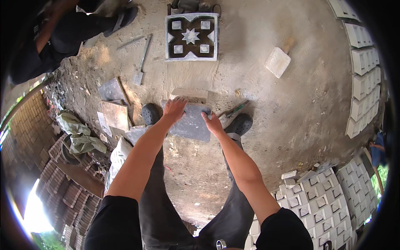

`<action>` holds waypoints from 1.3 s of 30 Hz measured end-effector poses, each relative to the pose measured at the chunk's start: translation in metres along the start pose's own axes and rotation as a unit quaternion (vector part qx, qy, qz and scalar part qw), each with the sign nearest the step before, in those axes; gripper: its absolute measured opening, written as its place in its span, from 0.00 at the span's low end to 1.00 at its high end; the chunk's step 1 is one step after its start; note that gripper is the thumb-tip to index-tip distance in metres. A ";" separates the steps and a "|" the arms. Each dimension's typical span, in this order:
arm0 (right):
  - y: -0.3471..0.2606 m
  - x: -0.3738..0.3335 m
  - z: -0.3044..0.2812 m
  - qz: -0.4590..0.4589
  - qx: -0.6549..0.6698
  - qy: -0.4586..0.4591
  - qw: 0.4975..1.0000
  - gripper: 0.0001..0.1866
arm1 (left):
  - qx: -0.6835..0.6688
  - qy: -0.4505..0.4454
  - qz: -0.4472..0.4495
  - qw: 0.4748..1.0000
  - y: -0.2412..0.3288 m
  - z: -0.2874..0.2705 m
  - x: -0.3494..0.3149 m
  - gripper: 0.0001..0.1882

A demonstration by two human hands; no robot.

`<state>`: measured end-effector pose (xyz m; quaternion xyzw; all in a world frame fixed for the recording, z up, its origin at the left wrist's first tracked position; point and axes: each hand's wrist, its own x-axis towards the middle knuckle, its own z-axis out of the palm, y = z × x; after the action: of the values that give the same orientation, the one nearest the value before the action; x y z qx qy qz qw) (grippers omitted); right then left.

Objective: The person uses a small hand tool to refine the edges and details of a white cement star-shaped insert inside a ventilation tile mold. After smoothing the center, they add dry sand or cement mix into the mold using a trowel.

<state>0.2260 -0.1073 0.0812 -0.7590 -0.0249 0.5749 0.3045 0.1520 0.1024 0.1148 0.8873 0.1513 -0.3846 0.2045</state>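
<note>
I stand bent over a grey square slab (pixel 192 124) that lies between my two dark clogs on the sandy ground. My left hand (pixel 174 107) rests on its far left corner, fingers spread over the edge. My right hand (pixel 211 121) grips its right edge. A pale flat block (pixel 189 94) lies just beyond the slab, touching its far side. Further out sits a square patterned mould (pixel 191 36) with a white star and small squares in a dark frame.
A trowel (pixel 141 62) and metal rods lie at the left, near flat boards (pixel 115 114). A white brush-like block (pixel 278 61) lies at the right. Cast white blocks (pixel 362 71) line the right rim and lower right. Another person (pixel 50 37) crouches at the top left.
</note>
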 end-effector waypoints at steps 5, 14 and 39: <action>-0.030 0.009 -0.046 0.068 -0.174 -0.076 0.979 0.45 | 0.045 -0.085 -0.021 0.995 -0.001 -0.008 0.016 0.30; -0.022 -0.030 -0.197 0.136 -0.026 0.181 0.974 0.40 | -0.007 -0.047 0.064 0.997 -0.016 0.001 0.023 0.21; 0.012 -0.129 -0.204 0.317 -0.146 0.152 0.925 0.22 | -0.067 -0.048 0.342 0.936 -0.071 0.012 0.053 0.42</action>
<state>0.3602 -0.2555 0.2174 -0.8416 0.1804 0.5090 -0.0075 0.1490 0.1640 0.0502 0.8503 -0.1459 -0.3226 0.3893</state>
